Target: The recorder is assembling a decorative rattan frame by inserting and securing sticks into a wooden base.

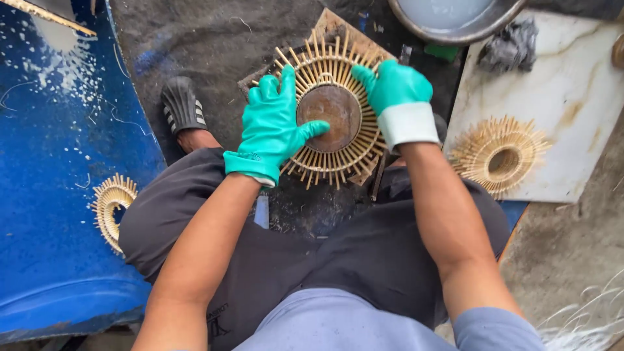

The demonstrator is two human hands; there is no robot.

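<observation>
While seated low over ground, left hand (273, 127) and right hand (393, 84) in green gloves, fingers spread flat, pressing bamboo sunburst ring (331, 114) around rusty round mould (329, 116), apparently to steady spokes. Similar rings on marble slab (572, 97) and blue drum (45, 195).

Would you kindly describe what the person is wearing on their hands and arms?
The left hand and right hand each wear a teal rubber glove; the right glove's cuff is folded back, showing a white lining. The forearms are bare, with grey short sleeves above.
</observation>
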